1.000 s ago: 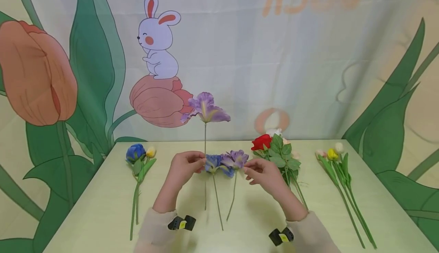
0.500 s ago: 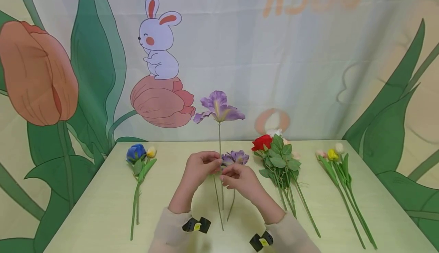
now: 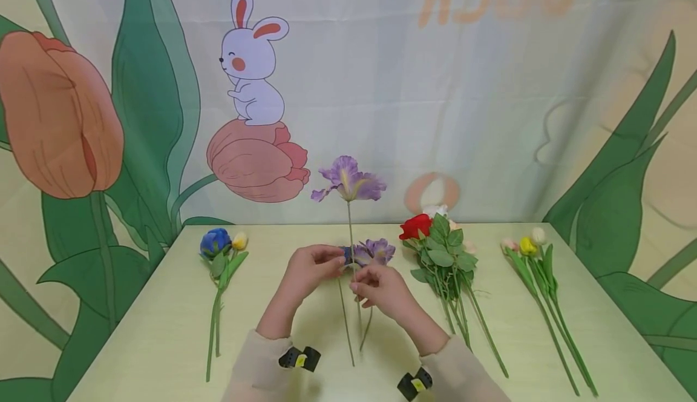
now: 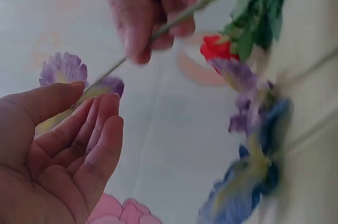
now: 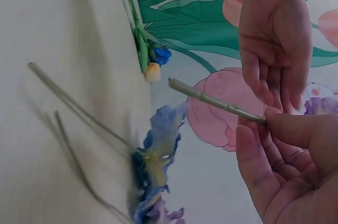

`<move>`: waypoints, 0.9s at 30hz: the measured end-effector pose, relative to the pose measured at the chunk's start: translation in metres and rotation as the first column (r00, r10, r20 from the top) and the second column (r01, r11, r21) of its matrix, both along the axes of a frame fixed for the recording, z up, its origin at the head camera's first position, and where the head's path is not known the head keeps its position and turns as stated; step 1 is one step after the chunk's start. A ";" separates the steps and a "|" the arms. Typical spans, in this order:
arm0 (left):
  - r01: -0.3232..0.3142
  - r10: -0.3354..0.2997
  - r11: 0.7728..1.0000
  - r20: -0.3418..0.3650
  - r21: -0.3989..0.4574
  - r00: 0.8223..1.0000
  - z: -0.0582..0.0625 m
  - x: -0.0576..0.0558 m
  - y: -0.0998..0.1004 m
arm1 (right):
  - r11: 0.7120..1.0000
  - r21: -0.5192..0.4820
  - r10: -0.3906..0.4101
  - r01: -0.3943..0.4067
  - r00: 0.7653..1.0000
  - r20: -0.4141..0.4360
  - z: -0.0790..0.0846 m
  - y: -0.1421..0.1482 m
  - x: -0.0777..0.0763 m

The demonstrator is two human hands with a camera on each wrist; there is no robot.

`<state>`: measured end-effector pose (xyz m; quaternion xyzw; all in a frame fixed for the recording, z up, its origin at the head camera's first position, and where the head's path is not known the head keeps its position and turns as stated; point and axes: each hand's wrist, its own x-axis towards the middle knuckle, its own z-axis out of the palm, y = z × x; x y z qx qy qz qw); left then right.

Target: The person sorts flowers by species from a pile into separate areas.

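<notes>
A purple iris [image 3: 351, 183] stands nearly upright over the table, tilted slightly left. My right hand [image 3: 385, 290] pinches its thin stem between thumb and fingers; the right wrist view shows the stem's cut end [image 5: 195, 94] poking out past the thumb. My left hand [image 3: 311, 270] is just left of the stem, its fingers loosely bent and holding nothing in the head view. Behind the hands lie a second purple iris [image 3: 377, 250] and a blue iris [image 4: 237, 182], the blue one mostly hidden by my left hand in the head view.
A blue rose [image 3: 215, 243] and a yellow tulip [image 3: 239, 241] lie at the table's left. To the right are a red rose [image 3: 415, 226] with leafy stems and several tulips [image 3: 528, 245]. A printed curtain [image 3: 354, 87] hangs behind the table [image 3: 147, 341].
The upright iris has shifted right and then dipped a little. My right hand came left and took its stem; my left hand, which held it, has let go and drawn slightly left.
</notes>
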<state>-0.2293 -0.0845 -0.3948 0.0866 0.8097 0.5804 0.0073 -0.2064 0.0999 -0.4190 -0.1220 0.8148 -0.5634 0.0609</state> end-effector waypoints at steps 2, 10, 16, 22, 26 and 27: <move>-0.010 0.010 0.998 0.000 -0.061 1.000 -0.004 0.000 -0.012 | 1.000 0.003 -0.005 0.005 0.999 0.034 -0.007 0.001 -0.002; -0.078 0.085 0.953 0.009 -0.293 0.996 -0.021 0.004 -0.068 | 0.998 0.049 -0.046 0.040 0.989 0.139 -0.031 0.006 -0.005; -0.121 0.145 0.890 0.022 -0.439 0.989 -0.029 0.008 -0.111 | 0.993 0.109 -0.064 0.044 0.982 0.180 -0.037 0.007 -0.007; -0.146 0.198 0.857 0.054 -0.495 0.979 -0.035 0.011 -0.151 | 0.990 0.118 -0.100 0.074 0.967 0.235 -0.048 0.007 -0.010; -0.170 0.231 0.826 0.047 -0.538 0.972 -0.040 0.012 -0.172 | 0.990 0.124 -0.091 0.063 0.968 0.236 -0.052 0.007 -0.012; -0.177 0.238 0.818 0.043 -0.547 0.970 -0.042 0.011 -0.176 | 0.990 0.130 -0.091 0.061 0.968 0.234 -0.054 0.008 -0.013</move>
